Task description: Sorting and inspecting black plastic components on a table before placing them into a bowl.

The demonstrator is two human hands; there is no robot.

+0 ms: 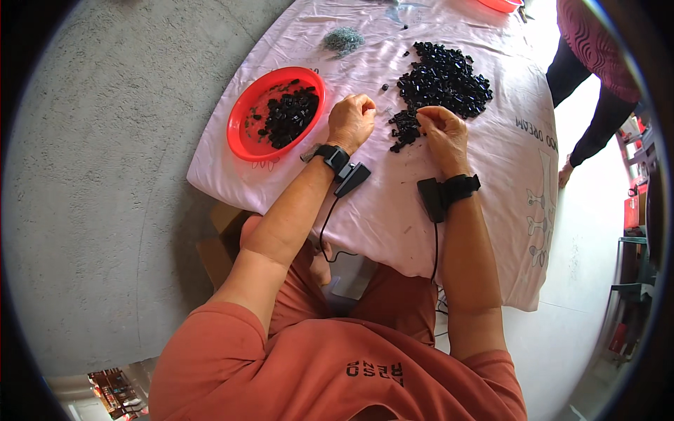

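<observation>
My left hand (353,121) is closed in a pinch just right of a red plastic basin (241,144); what its fingers hold is too small or hidden to make out. My right hand (447,137) also has thumb and fingers pressed together, at the near edge of a large heap of small shiny black pieces (446,81). Whether a piece sits between those fingertips I cannot tell. A smaller cluster of black bits (404,130) lies just left of the right fingers. Inside the basin are more black pieces (291,116) and a few tiny grey bits.
A pale pink cloth (379,203) with printed drawings covers the table. Beyond the basin lies a small pile of grey metallic bits (343,41). Another red basin (502,3) shows at the far edge. Someone in dark trousers (590,105) stands at the right. Cables hang from both wrist devices.
</observation>
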